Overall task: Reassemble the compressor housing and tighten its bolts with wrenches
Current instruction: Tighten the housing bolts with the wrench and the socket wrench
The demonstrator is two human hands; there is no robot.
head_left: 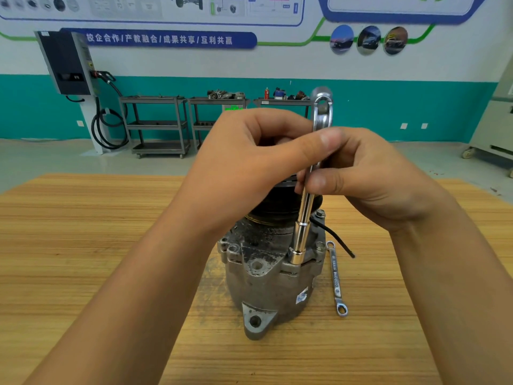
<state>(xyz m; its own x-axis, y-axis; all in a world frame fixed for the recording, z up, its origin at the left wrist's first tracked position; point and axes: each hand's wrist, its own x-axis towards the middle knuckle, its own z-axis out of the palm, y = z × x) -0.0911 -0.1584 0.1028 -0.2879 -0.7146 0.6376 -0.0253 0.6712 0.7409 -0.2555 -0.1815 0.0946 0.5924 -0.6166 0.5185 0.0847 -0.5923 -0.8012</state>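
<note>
I see two bare forearms, no sleeves, gloves, watch or rings visible. L forearm enters from lower left of frame, R from lower right. Left hand (249, 162) and right hand (369, 176) sit at frame centre. Fingernails short, unpainted. No markings on either.

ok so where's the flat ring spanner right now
In the head view the ring spanner lies flat on the wooden table, just right of the compressor, near the black cable, untouched by either hand.
</note>
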